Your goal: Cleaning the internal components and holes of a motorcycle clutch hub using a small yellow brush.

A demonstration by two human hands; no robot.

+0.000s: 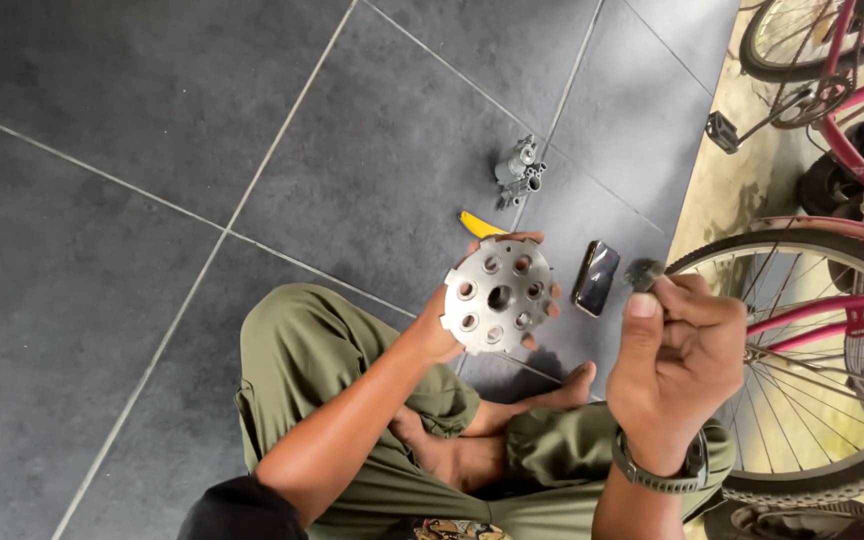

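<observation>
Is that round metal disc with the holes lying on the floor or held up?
Held up. The left hand grips the metal disc by its rim, above the floor tiles, face toward the camera.

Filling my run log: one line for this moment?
left hand: holds holed metal disc | right hand: pinches small dark part | floor: phone

The floor [132, 150] consists of large dark grey tiles separated by pale grout lines. A small grey metal assembly [518, 171] lies on it close to a grout line. Nearer the seated person, a yellow object [478, 224] rests on the tile, partly hidden. A dark rectangular phone [596, 277] lies flat just beside it. A bicycle wheel [812, 370] stands at the right edge.
</observation>
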